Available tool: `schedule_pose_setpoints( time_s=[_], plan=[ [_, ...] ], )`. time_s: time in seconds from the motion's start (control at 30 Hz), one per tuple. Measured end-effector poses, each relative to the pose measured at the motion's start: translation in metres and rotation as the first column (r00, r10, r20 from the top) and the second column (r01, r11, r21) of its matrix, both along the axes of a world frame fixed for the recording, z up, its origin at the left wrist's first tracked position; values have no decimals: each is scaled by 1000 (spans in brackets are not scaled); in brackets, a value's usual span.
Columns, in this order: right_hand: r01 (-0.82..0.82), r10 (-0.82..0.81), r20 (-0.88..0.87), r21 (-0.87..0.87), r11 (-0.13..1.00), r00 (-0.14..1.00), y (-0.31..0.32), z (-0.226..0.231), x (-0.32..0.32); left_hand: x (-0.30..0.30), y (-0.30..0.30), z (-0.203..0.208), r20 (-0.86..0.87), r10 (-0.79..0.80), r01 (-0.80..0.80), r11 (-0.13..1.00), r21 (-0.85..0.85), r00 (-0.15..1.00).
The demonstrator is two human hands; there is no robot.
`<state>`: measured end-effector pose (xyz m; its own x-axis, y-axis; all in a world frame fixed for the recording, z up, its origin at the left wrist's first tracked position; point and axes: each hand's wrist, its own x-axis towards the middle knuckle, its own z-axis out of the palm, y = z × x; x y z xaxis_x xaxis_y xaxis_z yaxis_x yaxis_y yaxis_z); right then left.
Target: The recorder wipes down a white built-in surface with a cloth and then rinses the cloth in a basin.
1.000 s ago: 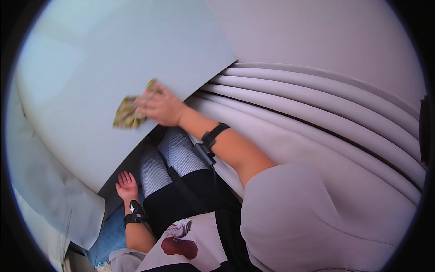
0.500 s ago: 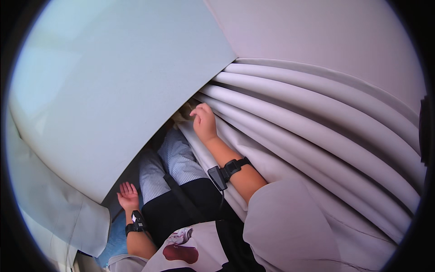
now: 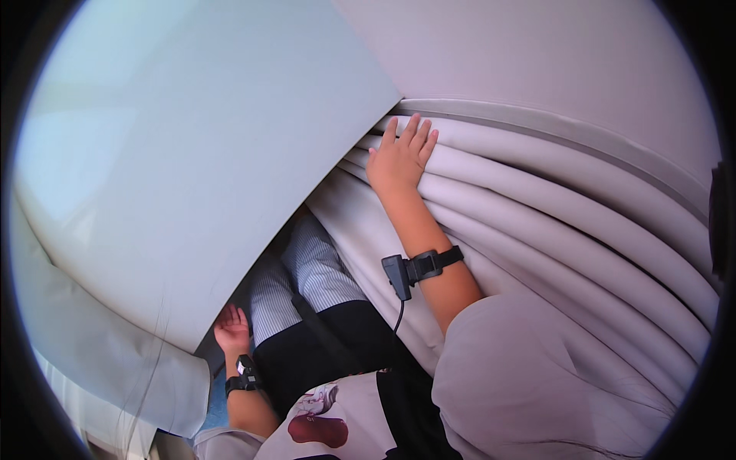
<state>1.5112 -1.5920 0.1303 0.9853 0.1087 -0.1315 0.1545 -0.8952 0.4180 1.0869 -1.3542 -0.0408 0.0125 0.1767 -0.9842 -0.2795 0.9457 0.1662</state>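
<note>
Thick pale folds of fabric (image 3: 529,184) run in long parallel ridges across the right side. My right hand (image 3: 400,156) lies on the upper folds, palm down, with its fingers spread toward the far rim of the fabric. At the lower left, my left hand (image 3: 232,330) is beside my leg, at the near edge of a large pale tabletop (image 3: 199,146). Its palm is turned up and its fingers are stretched and apart, holding nothing. The tabletop's edge comes very close to those fingertips.
Pale fabric (image 3: 153,383) hangs over the tabletop's left edge. Beyond the folds lies a smooth pale surface (image 3: 537,54). Dark straps with small devices (image 3: 410,274) sit on both forearms, and a cable trails from the right one. My striped trouser legs (image 3: 326,268) reach under the tabletop.
My right hand has moved forward and right from the gap by the tabletop edge onto the upper folds, its curled fingers now spread. The folds have shifted and bunched. My left hand moved slightly right.
</note>
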Motion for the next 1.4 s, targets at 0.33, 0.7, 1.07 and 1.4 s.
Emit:
schedule_pose_setpoints(
  time_s=[0.33, 0.7, 1.07, 1.4],
  plan=[
    [164, -170, -96, -70, 984, 981, -4, 18, 8, 6, -9, 7, 21, 4, -2, 998, -63, 1000],
    [216, -222, -86, -72, 974, 971, -13, 17, 16, 13, -16, 16, 12, -3, 4, 998, -68, 1000],
    [182, -185, -33, -56, 982, 982, -16, 16, 27, 14, -21, 16, -47, 47, -52, 994, -98, 998],
    [175, -196, -143, -148, 973, 970, -14, 14, 37, 27, -28, 37, -122, 36, -51, 990, -130, 992]
  ],
)
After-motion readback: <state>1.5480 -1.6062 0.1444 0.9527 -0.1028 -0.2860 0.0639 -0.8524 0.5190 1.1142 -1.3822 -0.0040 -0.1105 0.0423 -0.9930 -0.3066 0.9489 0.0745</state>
